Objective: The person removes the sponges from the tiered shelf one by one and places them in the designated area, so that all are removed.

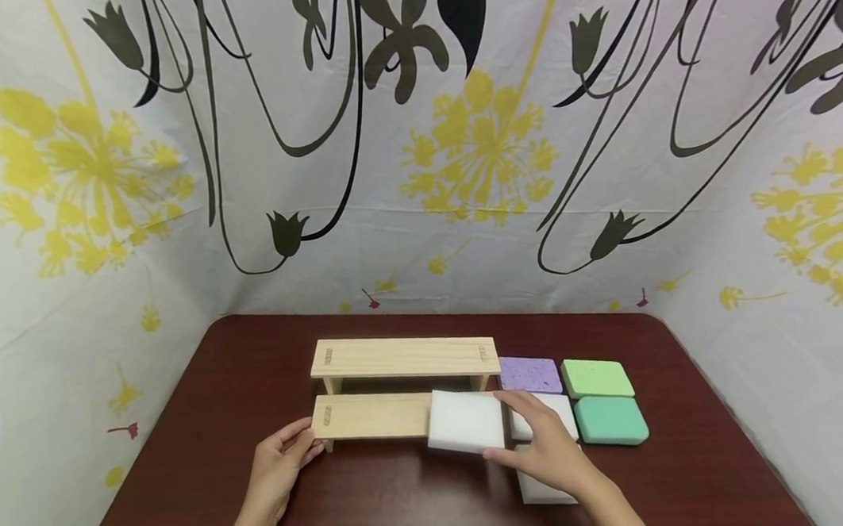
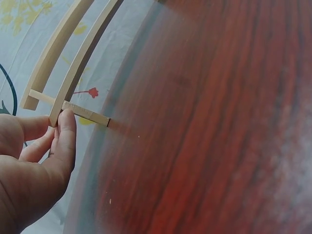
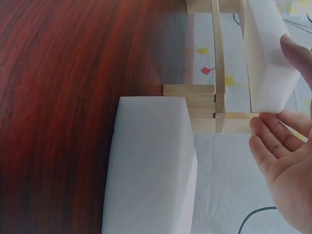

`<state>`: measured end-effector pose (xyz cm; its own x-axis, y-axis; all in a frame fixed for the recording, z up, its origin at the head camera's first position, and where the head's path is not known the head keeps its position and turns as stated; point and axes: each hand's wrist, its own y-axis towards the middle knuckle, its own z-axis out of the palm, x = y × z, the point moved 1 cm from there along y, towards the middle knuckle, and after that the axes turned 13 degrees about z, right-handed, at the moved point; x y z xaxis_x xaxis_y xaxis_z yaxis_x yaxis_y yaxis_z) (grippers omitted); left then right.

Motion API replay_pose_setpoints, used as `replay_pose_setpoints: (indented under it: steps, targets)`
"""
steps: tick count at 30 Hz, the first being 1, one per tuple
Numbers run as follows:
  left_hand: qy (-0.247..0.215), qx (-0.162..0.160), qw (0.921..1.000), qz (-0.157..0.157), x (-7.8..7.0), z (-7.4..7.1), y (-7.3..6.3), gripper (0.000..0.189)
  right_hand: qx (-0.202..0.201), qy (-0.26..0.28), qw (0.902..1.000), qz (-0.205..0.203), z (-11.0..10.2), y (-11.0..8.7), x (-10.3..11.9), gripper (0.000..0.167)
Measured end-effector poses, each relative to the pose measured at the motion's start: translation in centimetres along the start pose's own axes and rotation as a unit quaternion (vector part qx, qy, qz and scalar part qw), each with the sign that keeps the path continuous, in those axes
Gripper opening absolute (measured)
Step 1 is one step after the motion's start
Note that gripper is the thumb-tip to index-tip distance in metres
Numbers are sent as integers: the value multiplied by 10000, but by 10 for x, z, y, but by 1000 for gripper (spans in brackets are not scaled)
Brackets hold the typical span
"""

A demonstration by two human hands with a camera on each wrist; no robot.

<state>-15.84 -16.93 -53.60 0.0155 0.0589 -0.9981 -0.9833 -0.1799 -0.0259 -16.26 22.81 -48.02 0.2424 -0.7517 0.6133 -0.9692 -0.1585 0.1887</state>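
A two-step wooden rack (image 1: 372,416) stands on the table. My left hand (image 1: 278,465) pinches the left end of its lower step, thumb on one face and fingers on the other, as the left wrist view shows too. A white sponge (image 1: 465,421) lies over the right end of that step, its front edge jutting past the board. My right hand (image 1: 546,447) holds this sponge by its right side, thumb at the front corner and fingers at the back. In the right wrist view the fingertips (image 3: 273,134) are at the sponge's end, close to the board.
Right of the rack lie a purple sponge (image 1: 531,375), a light green sponge (image 1: 598,378) and a teal sponge (image 1: 611,421). Two more white sponges (image 1: 544,488) are partly hidden under my right hand. A patterned cloth (image 1: 388,177) hangs behind the dark red table (image 1: 377,504).
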Motion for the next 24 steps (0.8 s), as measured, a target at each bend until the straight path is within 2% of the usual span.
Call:
replay_pose_setpoints:
  steps: [15, 24]
  targets:
    - [-75, -74, 9999, 24, 0, 0, -1, 38, 3, -57, 9997, 218, -6, -8, -13, 81]
    - [-8, 77, 9999, 81, 2, -1, 2, 40, -269, -151, 9994, -183, -9, -12, -22, 78]
